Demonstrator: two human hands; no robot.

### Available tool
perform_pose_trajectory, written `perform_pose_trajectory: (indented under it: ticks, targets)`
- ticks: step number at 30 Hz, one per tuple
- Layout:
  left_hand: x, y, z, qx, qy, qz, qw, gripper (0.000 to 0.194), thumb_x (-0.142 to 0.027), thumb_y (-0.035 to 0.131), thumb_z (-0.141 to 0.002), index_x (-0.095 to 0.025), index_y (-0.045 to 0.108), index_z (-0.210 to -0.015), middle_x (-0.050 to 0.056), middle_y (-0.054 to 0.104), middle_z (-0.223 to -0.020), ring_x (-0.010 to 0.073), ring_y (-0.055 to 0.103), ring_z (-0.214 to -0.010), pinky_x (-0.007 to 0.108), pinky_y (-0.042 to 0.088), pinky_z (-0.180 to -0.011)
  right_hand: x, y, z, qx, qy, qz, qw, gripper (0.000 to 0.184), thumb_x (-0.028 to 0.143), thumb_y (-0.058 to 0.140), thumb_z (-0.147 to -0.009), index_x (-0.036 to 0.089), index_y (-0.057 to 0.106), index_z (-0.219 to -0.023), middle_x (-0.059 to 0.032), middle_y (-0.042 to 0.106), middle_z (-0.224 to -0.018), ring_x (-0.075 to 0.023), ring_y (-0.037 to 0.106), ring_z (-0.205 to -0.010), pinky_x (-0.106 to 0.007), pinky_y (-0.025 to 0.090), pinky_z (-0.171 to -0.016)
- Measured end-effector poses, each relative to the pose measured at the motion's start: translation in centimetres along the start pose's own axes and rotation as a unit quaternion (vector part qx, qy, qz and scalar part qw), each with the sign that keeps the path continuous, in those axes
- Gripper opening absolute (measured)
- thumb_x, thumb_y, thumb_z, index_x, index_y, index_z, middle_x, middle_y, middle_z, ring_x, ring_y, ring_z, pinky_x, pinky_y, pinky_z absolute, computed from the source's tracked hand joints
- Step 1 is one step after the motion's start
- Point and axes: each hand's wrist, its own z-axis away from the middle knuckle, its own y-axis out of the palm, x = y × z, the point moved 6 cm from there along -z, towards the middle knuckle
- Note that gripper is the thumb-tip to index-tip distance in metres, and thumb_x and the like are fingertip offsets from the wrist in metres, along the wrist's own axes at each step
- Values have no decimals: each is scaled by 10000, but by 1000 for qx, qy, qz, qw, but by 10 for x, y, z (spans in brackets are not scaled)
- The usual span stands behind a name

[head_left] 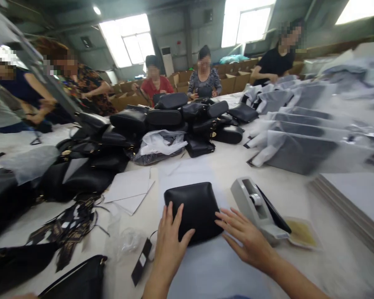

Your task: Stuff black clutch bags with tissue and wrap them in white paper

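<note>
A black leather handbag (pixel 195 211) lies flat in front of me on a pale sheet (pixel 212 270). My left hand (pixel 172 232) rests on the bag's left side, fingers spread and thumb out. At the right edge of the bag is my right hand (pixel 241 232), its fingers stretched out and apart, the tips at or just touching the leather. Beside my left wrist lies a black hang tag (pixel 142 261) with a white label on it. A grey tape dispenser (pixel 252 203) stands just beyond my right hand.
Black handbags (pixel 163 118) are piled across the table's middle and left. Loose black tags (pixel 71 228) and white cards (pixel 131 187) lie left. Bags in translucent covers (pixel 299 145) stand in a row at right, near stacked boards (pixel 352 203). Several people work around the table.
</note>
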Motion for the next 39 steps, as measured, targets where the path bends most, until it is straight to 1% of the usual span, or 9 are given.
perform_pose_trajectory:
  ticks: [4,7,12,15,20,23,30,34,39]
  targets:
    - [1,25,-1,-22,6,-16,1000,720,-429,589,-881,-310,266,-1514,75,22,-1648,356,114,-1489,558,326,-1130,-46,-68,41,-165,180,101,964,361,207,499,-952,231,597,-1298,-75,588,-1358,-264,452,-1341,-503,356,-1144]
    - [4,32,1,-32,11,-32,999,719,-477,561,-892,-311,251,-1519,81,28,-1647,363,114,-1488,575,347,-1113,-77,-94,95,-191,288,215,913,344,304,471,-973,158,640,-1235,-138,576,-1356,-316,416,-1357,-530,370,-1112]
    - [6,30,0,-29,9,-38,999,732,-500,567,-882,-317,253,-1517,80,35,-1646,371,129,-1484,579,362,-1103,-107,-64,171,-44,348,305,886,380,419,447,-965,186,707,-1113,-148,484,-1447,-393,326,-1394,-623,401,-1014]
    - [5,29,0,-34,6,-35,999,725,-461,587,-882,-313,265,-1514,85,37,-1646,367,131,-1485,568,367,-1106,-107,-58,177,-34,319,294,900,406,459,413,-966,213,720,-1066,-137,495,-1436,-410,368,-1365,-650,421,-968]
    - [1,27,2,-42,3,-11,999,760,-302,648,-856,-348,260,-1508,59,57,-1646,341,139,-1488,535,368,-1118,-84,-117,96,-233,226,188,927,272,391,505,-960,228,697,-1064,-80,583,-1341,-304,512,-1271,-499,390,-1097]
    - [0,27,3,-46,-11,-6,999,793,-218,673,-825,-348,280,-1501,56,69,-1645,335,138,-1489,520,360,-1127,-77,-122,5,-219,157,85,959,210,371,569,-940,261,682,-1078,-37,651,-1241,-231,611,-1142,-390,465,-1048]
    - [4,35,5,-15,-32,4,999,887,-100,653,-763,-380,254,-1504,7,-23,-1649,321,99,-1493,509,343,-1138,-104,17,-187,132,29,49,990,504,372,568,-940,145,513,-1386,-109,496,-1449,-247,401,-1376,-373,334,-1156]
    - [7,40,3,-8,-47,1,999,927,-63,645,-709,-364,272,-1502,0,-43,-1640,335,94,-1490,516,327,-1143,-133,85,-237,157,38,79,984,445,317,578,-924,110,574,-1318,-163,532,-1403,-283,452,-1335,-389,388,-1103]
    - [19,54,-3,12,-45,-7,999,999,-75,733,-619,-345,318,-1487,42,-22,-1628,377,88,-1480,503,346,-1133,-161,125,-251,128,77,121,981,415,285,496,-954,105,555,-1323,-198,504,-1416,-300,450,-1327,-419,394,-1068]
